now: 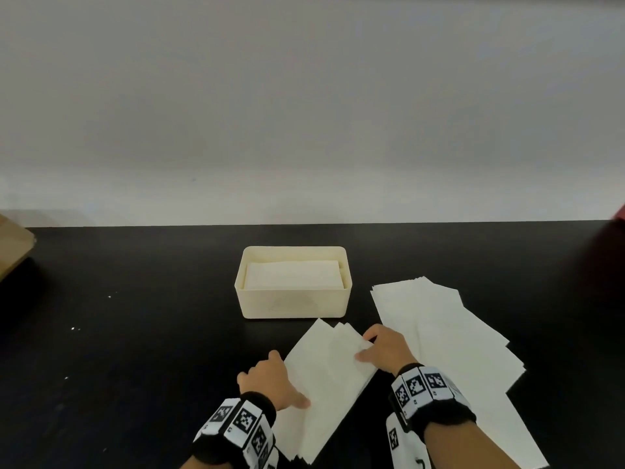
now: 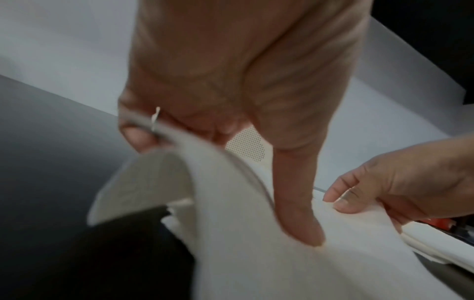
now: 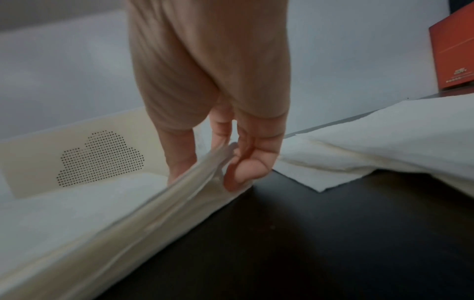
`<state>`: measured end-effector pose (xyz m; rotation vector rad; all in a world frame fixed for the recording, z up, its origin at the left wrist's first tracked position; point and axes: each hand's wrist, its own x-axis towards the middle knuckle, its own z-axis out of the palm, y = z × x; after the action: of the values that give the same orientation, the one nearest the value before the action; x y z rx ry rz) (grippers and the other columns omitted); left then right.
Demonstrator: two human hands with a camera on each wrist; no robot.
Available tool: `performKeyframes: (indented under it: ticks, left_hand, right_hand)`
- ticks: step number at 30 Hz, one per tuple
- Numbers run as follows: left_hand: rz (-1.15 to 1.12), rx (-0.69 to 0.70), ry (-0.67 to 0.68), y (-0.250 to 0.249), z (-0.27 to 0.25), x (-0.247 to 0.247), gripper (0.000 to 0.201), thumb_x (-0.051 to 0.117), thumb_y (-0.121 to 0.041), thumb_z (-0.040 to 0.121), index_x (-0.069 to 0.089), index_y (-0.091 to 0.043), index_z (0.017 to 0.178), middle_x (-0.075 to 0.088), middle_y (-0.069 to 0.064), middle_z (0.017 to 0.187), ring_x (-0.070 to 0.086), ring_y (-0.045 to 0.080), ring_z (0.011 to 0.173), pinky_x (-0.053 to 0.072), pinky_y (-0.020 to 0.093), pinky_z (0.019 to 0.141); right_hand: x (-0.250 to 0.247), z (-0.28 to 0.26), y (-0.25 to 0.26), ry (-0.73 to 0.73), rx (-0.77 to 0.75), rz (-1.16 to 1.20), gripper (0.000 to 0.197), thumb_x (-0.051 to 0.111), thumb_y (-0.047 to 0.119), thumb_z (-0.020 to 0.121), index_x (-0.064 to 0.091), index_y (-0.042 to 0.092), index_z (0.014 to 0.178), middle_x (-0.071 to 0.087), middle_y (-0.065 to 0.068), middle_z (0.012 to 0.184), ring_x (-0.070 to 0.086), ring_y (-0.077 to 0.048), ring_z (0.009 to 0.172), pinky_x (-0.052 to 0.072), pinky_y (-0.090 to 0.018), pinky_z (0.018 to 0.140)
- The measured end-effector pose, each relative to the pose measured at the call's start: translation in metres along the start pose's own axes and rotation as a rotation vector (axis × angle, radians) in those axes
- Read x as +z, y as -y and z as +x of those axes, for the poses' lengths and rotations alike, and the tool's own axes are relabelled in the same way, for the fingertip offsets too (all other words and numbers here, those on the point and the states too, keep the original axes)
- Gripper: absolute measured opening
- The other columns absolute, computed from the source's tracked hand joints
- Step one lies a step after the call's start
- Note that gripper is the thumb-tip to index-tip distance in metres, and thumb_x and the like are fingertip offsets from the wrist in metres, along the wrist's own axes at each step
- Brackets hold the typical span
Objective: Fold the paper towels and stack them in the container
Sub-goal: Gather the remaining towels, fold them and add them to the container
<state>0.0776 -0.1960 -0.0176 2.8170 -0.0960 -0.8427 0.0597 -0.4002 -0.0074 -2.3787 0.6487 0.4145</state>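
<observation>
A white paper towel [image 1: 324,377] lies slanted on the black table in front of me, partly folded over. My left hand [image 1: 274,384] grips its left edge, thumb on top and fingers curled under [image 2: 143,138]. My right hand [image 1: 380,350] pinches the towel's right corner between thumb and fingers [image 3: 231,162]. A cream container [image 1: 294,302] stands just beyond, holding a stack of folded towels [image 1: 292,274]. Its front wall has a dotted cloud pattern [image 3: 100,158].
A loose pile of unfolded paper towels [image 1: 449,350] spreads on the table to the right. A brown box corner [image 1: 13,245] sits at the far left edge, and a red box [image 3: 454,54] stands at the far right. A pale wall rises behind the table.
</observation>
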Motion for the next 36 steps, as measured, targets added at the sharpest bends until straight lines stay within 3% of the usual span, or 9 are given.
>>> performKeyframes:
  ticks: [3,7,11,17,23,26,29,32,36]
  left_hand:
    - [0.016,0.044,0.017,0.003,-0.002,0.000,0.081,0.075,-0.049,0.067,0.039,-0.018,0.133,0.055,0.000,0.129,0.046,0.023,0.126,0.025,0.042,0.111]
    - [-0.053,0.109,0.027,0.004,-0.005,-0.001,0.075,0.080,-0.036,0.067,0.043,-0.017,0.130,0.050,0.003,0.129,0.041,0.025,0.126,0.039,0.038,0.106]
    - [-0.192,0.214,0.081,0.004,-0.006,-0.002,0.043,0.080,-0.018,0.070,0.050,-0.022,0.101,0.059,-0.001,0.111,0.058,0.017,0.105,0.049,0.029,0.091]
    - [-0.206,0.315,0.011,0.006,-0.005,0.006,0.031,0.076,-0.014,0.074,0.049,-0.029,0.078,0.057,-0.007,0.094,0.056,0.012,0.087,0.048,0.022,0.076]
    - [-0.164,0.338,-0.132,0.002,-0.007,0.007,0.022,0.070,-0.017,0.079,0.060,-0.025,0.097,0.063,-0.005,0.107,0.060,0.013,0.099,0.051,0.026,0.087]
    - [-0.123,0.344,-0.165,0.000,-0.008,0.006,0.028,0.064,-0.017,0.082,0.057,-0.026,0.108,0.063,-0.005,0.109,0.060,0.013,0.098,0.052,0.027,0.088]
    - [-0.147,0.344,-0.190,-0.003,-0.009,0.004,0.044,0.063,-0.016,0.082,0.048,-0.028,0.121,0.059,-0.005,0.116,0.059,0.014,0.103,0.050,0.026,0.089]
    - [-0.200,0.320,-0.133,-0.003,-0.009,-0.001,0.072,0.071,-0.018,0.077,0.032,-0.030,0.137,0.054,-0.004,0.128,0.057,0.016,0.113,0.048,0.030,0.097]
    - [-0.281,0.290,-0.077,0.007,-0.006,-0.017,0.061,0.077,-0.026,0.071,0.048,-0.034,0.124,0.061,-0.007,0.116,0.058,0.013,0.109,0.048,0.030,0.098]
  right_hand:
    - [0.002,-0.005,-0.004,0.042,0.017,0.045,0.040,0.073,0.019,0.078,0.052,0.014,0.112,0.051,-0.001,0.108,0.049,-0.016,0.097,0.042,-0.024,0.083]
    - [0.001,-0.009,-0.009,0.053,0.046,0.076,0.061,0.074,0.026,0.078,0.045,0.014,0.131,0.049,-0.004,0.132,0.047,-0.020,0.122,0.037,-0.024,0.097]
    - [-0.002,-0.014,-0.008,0.074,0.075,0.061,0.065,0.062,0.048,0.083,0.053,0.004,0.129,0.054,-0.012,0.134,0.052,-0.024,0.122,0.040,-0.032,0.103]
    - [0.001,-0.016,-0.013,0.094,0.048,0.000,0.055,0.069,0.044,0.078,0.058,0.008,0.118,0.060,-0.008,0.122,0.056,-0.021,0.113,0.043,-0.030,0.098]
    - [0.005,-0.014,-0.014,-0.055,-0.010,0.018,0.030,0.071,0.026,0.079,0.062,0.012,0.103,0.062,-0.003,0.110,0.056,-0.017,0.102,0.039,-0.022,0.084]
    - [0.006,-0.013,-0.012,-0.029,0.000,0.067,0.035,0.072,0.025,0.078,0.061,0.010,0.108,0.062,-0.005,0.111,0.055,-0.017,0.101,0.042,-0.023,0.087]
    - [0.008,-0.014,-0.013,0.035,-0.016,0.123,0.053,0.074,0.027,0.077,0.055,0.013,0.125,0.057,-0.005,0.124,0.053,-0.019,0.114,0.040,-0.028,0.099]
    - [0.003,-0.017,-0.015,0.093,-0.061,0.219,0.046,0.074,0.028,0.077,0.057,0.016,0.119,0.060,-0.003,0.115,0.057,-0.019,0.107,0.045,-0.029,0.094]
    - [-0.012,-0.023,-0.023,0.084,-0.114,0.533,0.029,0.076,0.020,0.076,0.062,0.017,0.101,0.064,-0.004,0.106,0.060,-0.019,0.097,0.050,-0.028,0.084]
